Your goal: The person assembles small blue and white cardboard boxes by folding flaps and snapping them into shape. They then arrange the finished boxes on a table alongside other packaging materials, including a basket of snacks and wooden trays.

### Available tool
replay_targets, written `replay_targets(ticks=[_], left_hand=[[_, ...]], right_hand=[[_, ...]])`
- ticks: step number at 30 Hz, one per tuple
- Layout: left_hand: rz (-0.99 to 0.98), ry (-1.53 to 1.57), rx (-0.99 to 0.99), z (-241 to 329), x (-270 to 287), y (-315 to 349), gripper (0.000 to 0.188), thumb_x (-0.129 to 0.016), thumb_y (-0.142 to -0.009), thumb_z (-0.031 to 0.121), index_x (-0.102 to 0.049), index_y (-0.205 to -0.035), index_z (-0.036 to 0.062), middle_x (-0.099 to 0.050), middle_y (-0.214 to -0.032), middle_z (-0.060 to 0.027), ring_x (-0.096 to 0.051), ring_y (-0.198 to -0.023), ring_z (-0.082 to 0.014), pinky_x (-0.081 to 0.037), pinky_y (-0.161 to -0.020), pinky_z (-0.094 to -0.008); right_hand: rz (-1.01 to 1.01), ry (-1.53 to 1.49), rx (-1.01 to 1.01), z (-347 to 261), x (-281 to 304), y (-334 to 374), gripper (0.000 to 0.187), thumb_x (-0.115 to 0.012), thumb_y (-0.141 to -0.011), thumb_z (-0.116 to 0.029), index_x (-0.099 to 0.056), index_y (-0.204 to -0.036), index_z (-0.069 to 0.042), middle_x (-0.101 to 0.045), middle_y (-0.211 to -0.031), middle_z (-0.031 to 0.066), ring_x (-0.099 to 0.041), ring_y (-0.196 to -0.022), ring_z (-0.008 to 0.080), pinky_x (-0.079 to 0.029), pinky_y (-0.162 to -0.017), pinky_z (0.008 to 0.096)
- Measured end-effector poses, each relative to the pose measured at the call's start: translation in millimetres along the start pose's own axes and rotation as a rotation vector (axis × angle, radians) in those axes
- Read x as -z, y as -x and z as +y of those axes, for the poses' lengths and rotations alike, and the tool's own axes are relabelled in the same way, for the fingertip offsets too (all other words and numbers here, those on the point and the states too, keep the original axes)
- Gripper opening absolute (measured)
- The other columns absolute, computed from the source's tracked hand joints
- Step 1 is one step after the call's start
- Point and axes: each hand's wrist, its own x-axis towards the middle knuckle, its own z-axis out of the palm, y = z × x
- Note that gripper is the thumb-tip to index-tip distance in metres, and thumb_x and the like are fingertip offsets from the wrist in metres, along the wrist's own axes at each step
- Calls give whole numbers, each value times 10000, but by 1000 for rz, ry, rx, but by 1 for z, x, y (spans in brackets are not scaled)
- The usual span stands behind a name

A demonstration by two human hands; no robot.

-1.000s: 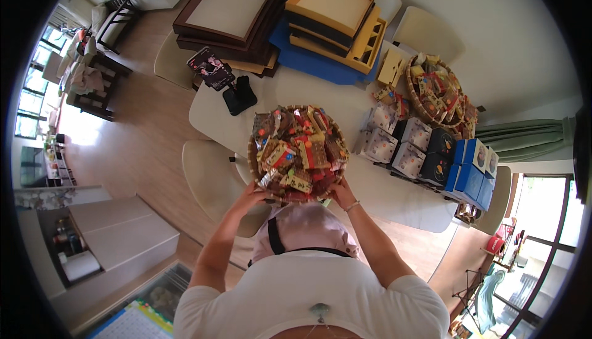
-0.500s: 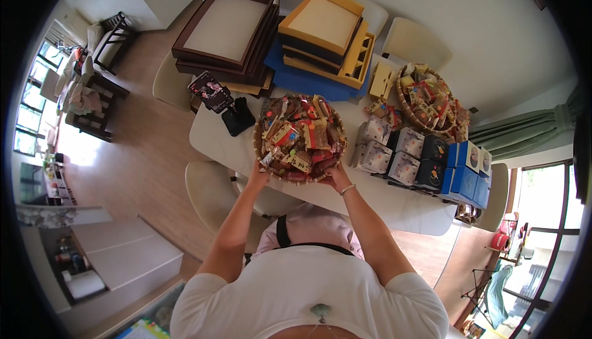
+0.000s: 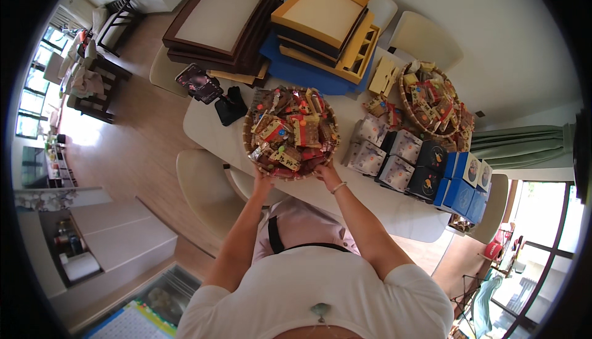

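Observation:
A round woven basket [image 3: 248,149] heaped with small wrapped snack packets [image 3: 290,130] is at the near edge of the table. My left hand [image 3: 263,182] grips its near rim on the left, the fingers mostly hidden beneath it. On the right side of the same rim my right hand [image 3: 323,171] holds on, its fingertips curled at the weave. Just beyond the basket on the left stands a phone [image 3: 198,82] on a black stand [image 3: 230,106].
Stacked brown trays [image 3: 219,15] and yellow boxes [image 3: 324,12] on a blue sheet [image 3: 302,71] fill the far side. A second filled basket [image 3: 404,95] is at the right, beyond rows of white, black and blue boxes [image 3: 459,194]. Chairs [image 3: 206,185] surround the white table [image 3: 394,206].
The basket, in both my hands, appears slightly lower and farther left. The whole scene has also shifted a little in the picture as my head moved.

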Motion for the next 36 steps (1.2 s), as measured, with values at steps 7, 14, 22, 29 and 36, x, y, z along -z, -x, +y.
replay_targets(ticks=[7,14,22,29,36], left_hand=[[-66,356,146,-11,-3,-6,688,-485,-921,143,-191,-1532,261,-528,-1159,-47,-570,-1046,-260,-490,-931,-485],[139,248,113,-10,-26,4,399,-526,-974,310,-422,-1292,93,-528,-1182,-95,-588,-1010,-241,-509,-952,-459],[14,102,193,4,-20,-4,565,-533,-974,261,-313,-1466,90,-525,-1333,-124,-610,-1042,-275,-506,-967,-437],[-432,124,271,17,36,-37,413,-653,-869,212,-574,-1233,34,-655,-1080,-105,-628,-952,-252,-512,-885,-396],[-968,-226,445,81,67,-66,584,-756,-828,269,-577,-1324,18,-642,-1244,-127,-571,-1165,-230,-394,-1079,-356]], right_hand=[[11,-128,-12,-11,-3,16,748,-638,-834,-147,-249,-1452,-312,-537,-1133,2,-516,-1023,196,-413,-845,474],[-5,-127,83,0,4,4,699,-632,-838,-155,-313,-1439,-316,-545,-1104,-3,-507,-982,168,-393,-844,474],[33,-116,1,-7,6,1,895,-666,-808,-165,-168,-1539,-299,-532,-1244,20,-500,-1097,205,-348,-949,537],[-50,-198,100,11,4,-11,921,-680,-787,-149,-183,-1558,-238,-508,-1314,15,-484,-1134,219,-339,-965,479],[63,-229,104,10,-7,1,555,-648,-795,-131,-449,-1311,-87,-586,-1050,27,-531,-920,167,-425,-821,322]])
